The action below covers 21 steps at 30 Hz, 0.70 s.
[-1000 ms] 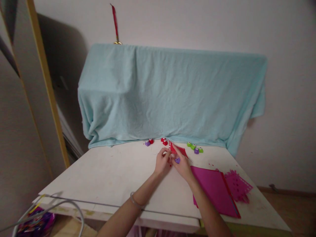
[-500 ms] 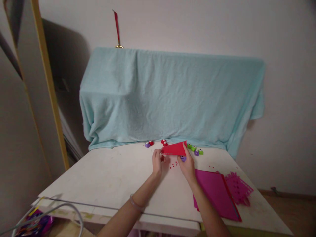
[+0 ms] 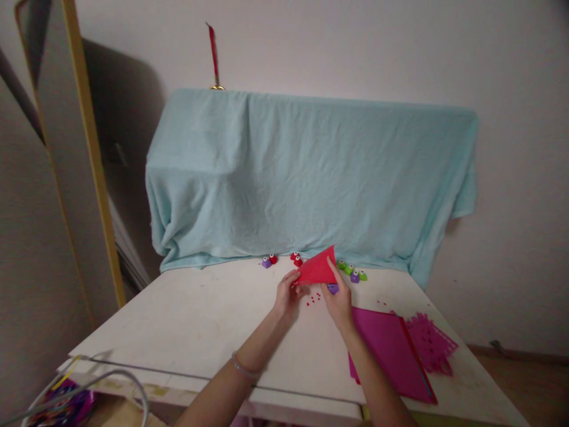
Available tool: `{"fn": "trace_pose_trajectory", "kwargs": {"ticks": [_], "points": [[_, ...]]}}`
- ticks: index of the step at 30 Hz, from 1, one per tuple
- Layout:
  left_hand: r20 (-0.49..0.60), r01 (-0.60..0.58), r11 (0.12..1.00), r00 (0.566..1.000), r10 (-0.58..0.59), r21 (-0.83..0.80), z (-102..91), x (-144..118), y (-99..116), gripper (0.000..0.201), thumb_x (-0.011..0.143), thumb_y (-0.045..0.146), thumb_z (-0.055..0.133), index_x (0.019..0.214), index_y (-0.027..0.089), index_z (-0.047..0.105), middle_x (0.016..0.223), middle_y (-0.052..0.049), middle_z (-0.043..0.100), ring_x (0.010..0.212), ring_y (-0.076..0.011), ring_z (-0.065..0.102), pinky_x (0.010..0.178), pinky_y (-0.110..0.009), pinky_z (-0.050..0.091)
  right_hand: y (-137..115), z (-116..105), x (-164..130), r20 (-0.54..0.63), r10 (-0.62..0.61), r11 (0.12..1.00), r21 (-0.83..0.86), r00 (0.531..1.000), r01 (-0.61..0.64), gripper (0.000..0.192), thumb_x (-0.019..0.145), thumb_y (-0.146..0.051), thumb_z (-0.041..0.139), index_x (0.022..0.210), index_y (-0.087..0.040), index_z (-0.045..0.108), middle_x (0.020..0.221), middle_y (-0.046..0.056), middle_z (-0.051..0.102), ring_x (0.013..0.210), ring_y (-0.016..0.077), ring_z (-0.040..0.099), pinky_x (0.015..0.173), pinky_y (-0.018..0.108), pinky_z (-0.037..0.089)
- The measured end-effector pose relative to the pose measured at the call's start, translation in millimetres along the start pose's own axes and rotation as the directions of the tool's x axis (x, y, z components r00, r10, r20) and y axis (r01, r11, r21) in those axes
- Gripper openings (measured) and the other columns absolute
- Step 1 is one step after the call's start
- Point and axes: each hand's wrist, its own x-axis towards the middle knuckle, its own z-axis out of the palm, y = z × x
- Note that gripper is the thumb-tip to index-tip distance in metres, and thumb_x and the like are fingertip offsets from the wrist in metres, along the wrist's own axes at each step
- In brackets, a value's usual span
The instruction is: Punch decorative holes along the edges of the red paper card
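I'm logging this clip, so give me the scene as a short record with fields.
Left hand: holds red paper by its left corner
Right hand: holds its right side and a purple punch
Table: white, red scraps between the hands
Far edge: small red, purple and green punches
Right side: magenta sheets, pink punched paper
Background: pale blue cloth

Purple piece (image 3: 333, 289) partly hidden, forearms (image 3: 249, 350) cropped

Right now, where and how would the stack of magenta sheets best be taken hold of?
Probably at its near right corner, coming from the right, thumb on top and fingers underneath. The magenta stack lies flat, so its edges offer the pinch; the right forearm crosses its left part, and the perforated pink sheet crowds the far right edge.
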Motion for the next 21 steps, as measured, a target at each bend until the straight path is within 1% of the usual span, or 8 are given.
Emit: {"fn": "trace_pose_trajectory", "kwargs": {"ticks": [3, 6, 9, 11, 14, 16, 19, 21], "points": [[0.068, 0.093, 0.990, 0.994, -0.086, -0.102, 0.8, -1.2, 1.2, 0.029, 0.072, 0.022, 0.076, 0.092, 0.015, 0.056, 0.065, 0.006, 0.051, 0.047, -0.0022, 0.042, 0.046, -0.015, 0.039, -1.3, -0.1, 1.0, -0.045, -0.011, 1.000, 0.018, 0.999, 0.012, 0.064, 0.083, -0.015, 0.052, 0.146, -0.022, 0.043, 0.144, 0.008, 0.048, 0.129, 0.0231, 0.050, 0.108, 0.037, 0.040], [0.201, 0.200, 0.975, 0.963, -0.178, -0.099, 3.0, -4.1, 0.4, 0.029, 0.074, 0.017, 0.075, 0.098, 0.014, 0.059, 0.065, 0.005, 0.051, 0.048, -0.0025, 0.042, 0.050, -0.016, 0.043, -1.6, -1.3, 1.9, -0.081, -0.003, 1.000, 0.031, 0.997, 0.006, 0.065, 0.080, -0.013, 0.051, 0.144, -0.023, 0.045, 0.144, 0.007, 0.048, 0.129, 0.0230, 0.050, 0.107, 0.037, 0.040], [0.279, 0.292, 0.956, 0.922, -0.269, -0.042, 5.2, -7.3, -1.3, 0.022, 0.074, 0.016, 0.075, 0.090, 0.011, 0.061, 0.062, 0.004, 0.051, 0.049, -0.0042, 0.045, 0.056, -0.020, 0.049, -0.4, -3.1, 2.5, -0.105, 0.019, 0.999, 0.046, 0.994, -0.014, 0.065, 0.077, -0.012, 0.052, 0.142, -0.022, 0.049, 0.143, 0.007, 0.049, 0.128, 0.0229, 0.050, 0.106, 0.037, 0.042], [0.294, 0.319, 0.948, 0.907, -0.300, -0.018, 6.0, -8.5, -1.9, 0.018, 0.074, 0.016, 0.076, 0.083, 0.010, 0.061, 0.060, 0.002, 0.051, 0.051, -0.0053, 0.047, 0.061, -0.022, 0.050, 1.7, -4.2, 2.9, -0.117, 0.041, 0.997, 0.067, 0.992, -0.033, 0.065, 0.076, -0.012, 0.051, 0.141, -0.022, 0.050, 0.142, 0.007, 0.051, 0.129, 0.0228, 0.049, 0.105, 0.037, 0.042], [0.278, 0.319, 0.948, 0.909, -0.311, 0.015, 6.3, -8.7, -2.8, 0.019, 0.073, 0.019, 0.077, 0.082, 0.008, 0.065, 0.062, -0.001, 0.057, 0.054, -0.0071, 0.051, 0.060, -0.023, 0.049, 5.5, -5.8, 4.2, -0.145, 0.071, 0.993, 0.105, 0.987, -0.056, 0.065, 0.075, -0.013, 0.050, 0.139, -0.021, 0.052, 0.139, 0.007, 0.054, 0.128, 0.0228, 0.049, 0.105, 0.038, 0.042], [0.259, 0.292, 0.952, 0.916, -0.306, 0.095, 6.5, -8.1, -4.6, 0.024, 0.072, 0.024, 0.078, 0.082, 0.006, 0.067, 0.064, -0.004, 0.060, 0.054, -0.0088, 0.053, 0.057, -0.023, 0.047, 7.4, -7.5, 5.7, -0.173, 0.081, 0.990, 0.125, 0.982, -0.059, 0.065, 0.073, -0.013, 0.049, 0.137, -0.020, 0.054, 0.138, 0.008, 0.055, 0.127, 0.0227, 0.049, 0.105, 0.039, 0.041], [0.272, 0.190, 0.949, 0.927, -0.258, 0.251, 6.9, -7.4, -9.8, 0.032, 0.071, 0.033, 0.078, 0.081, 0.004, 0.070, 0.068, -0.008, 0.065, 0.052, -0.0093, 0.052, 0.053, -0.024, 0.043, 9.6, -11.0, 8.5, -0.236, 0.105, 0.983, 0.172, 0.966, -0.065, 0.065, 0.071, -0.014, 0.052, 0.136, -0.019, 0.054, 0.136, 0.009, 0.056, 0.125, 0.0224, 0.051, 0.106, 0.038, 0.040], [0.281, 0.137, 0.940, 0.932, -0.229, 0.312, 6.9, -6.8, -13.8, 0.038, 0.069, 0.038, 0.079, 0.082, 0.004, 0.070, 0.071, -0.009, 0.066, 0.050, -0.0088, 0.051, 0.051, -0.024, 0.040, 11.7, -13.4, 10.0, -0.285, 0.166, 0.967, 0.234, 0.944, -0.099, 0.065, 0.070, -0.017, 0.056, 0.135, -0.018, 0.054, 0.129, 0.011, 0.060, 0.117, 0.0227, 0.056, 0.098, 0.036, 0.045]]}}
